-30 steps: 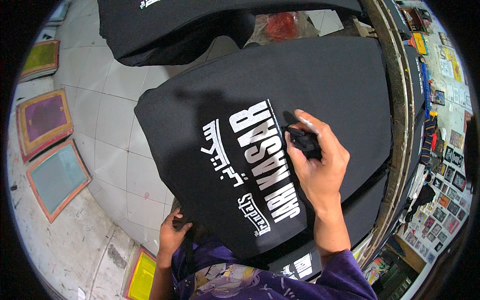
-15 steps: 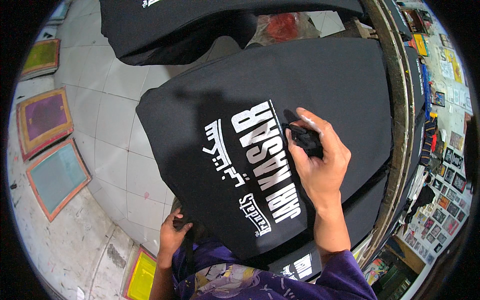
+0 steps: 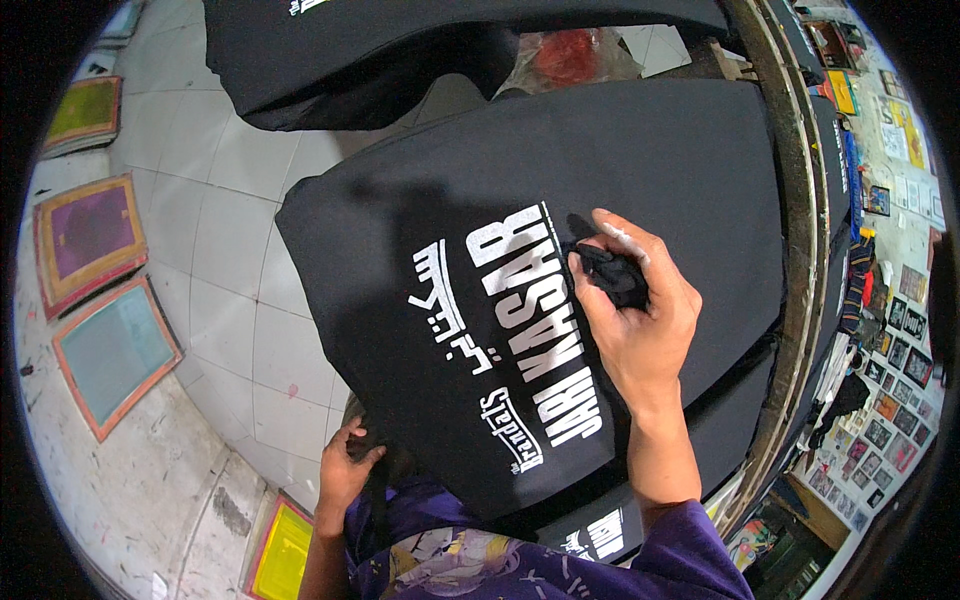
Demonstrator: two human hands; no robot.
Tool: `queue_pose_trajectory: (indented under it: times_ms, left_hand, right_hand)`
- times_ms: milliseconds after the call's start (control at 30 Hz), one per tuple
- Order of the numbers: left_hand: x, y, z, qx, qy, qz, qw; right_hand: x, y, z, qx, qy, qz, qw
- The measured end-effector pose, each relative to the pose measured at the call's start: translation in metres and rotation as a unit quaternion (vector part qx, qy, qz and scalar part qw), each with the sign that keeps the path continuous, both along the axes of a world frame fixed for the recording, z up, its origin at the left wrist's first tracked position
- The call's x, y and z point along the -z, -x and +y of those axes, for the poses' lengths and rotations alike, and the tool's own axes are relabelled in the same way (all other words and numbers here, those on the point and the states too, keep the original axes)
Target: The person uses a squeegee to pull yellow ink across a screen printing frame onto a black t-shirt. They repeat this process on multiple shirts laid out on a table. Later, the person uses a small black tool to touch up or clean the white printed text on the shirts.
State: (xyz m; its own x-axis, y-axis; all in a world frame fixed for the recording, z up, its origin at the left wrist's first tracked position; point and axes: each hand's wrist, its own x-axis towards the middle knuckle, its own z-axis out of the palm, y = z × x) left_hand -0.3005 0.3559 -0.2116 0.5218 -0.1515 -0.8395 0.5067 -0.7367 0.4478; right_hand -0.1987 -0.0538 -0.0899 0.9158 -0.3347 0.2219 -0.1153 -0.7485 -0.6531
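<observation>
A black T-shirt (image 3: 650, 150) lies stretched flat before me, with a white print (image 3: 530, 310) of lettering running across it. Over the right edge of the print, my right hand (image 3: 645, 310) pinches a crumpled black cloth (image 3: 610, 278) between thumb and fingers. White smears mark the index finger. The cloth touches or nearly touches the shirt beside the letters. At the shirt's lower left edge, close to my body, my left hand (image 3: 345, 468) is curled with thumb and fingers around something dark that I cannot make out.
Another black shirt (image 3: 350, 60) lies beyond, with a plastic bag (image 3: 565, 60) between. A long rail (image 3: 800, 250) runs along the right. Framed screens (image 3: 115, 345) lean at the left by the tiled floor (image 3: 225, 220). A yellow screen (image 3: 282, 550) stands lower left.
My right hand and the black cloth have shifted very slightly away from me along the print. My left hand stays where it was.
</observation>
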Motion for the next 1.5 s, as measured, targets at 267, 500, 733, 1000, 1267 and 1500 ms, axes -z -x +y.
queue_pose_trajectory:
  times_ms: [267,500,733,1000,1267,1500]
  left_hand:
    - [-0.002,-0.004,-0.003,0.009,-0.014,0.022,1.000]
    - [-0.001,-0.004,-0.002,0.010,0.001,0.006,1.000]
    - [0.002,-0.005,0.000,0.010,0.000,0.004,1.000]
    - [-0.003,-0.007,-0.003,0.027,-0.006,-0.006,1.000]
    - [-0.003,-0.006,-0.004,0.005,0.005,-0.006,1.000]
    - [-0.001,-0.004,-0.003,0.015,0.001,-0.018,1.000]
  right_hand:
    - [0.004,-0.005,0.001,-0.004,-0.003,0.004,1.000]
    - [-0.001,-0.011,0.003,0.009,-0.020,0.012,1.000]
    - [-0.003,-0.013,0.002,0.027,-0.018,0.037,0.999]
    - [-0.003,-0.018,0.002,0.003,-0.014,0.023,1.000]
    - [0.000,-0.021,0.001,-0.013,0.015,0.011,1.000]
    - [-0.001,-0.022,0.001,-0.012,0.013,0.019,1.000]
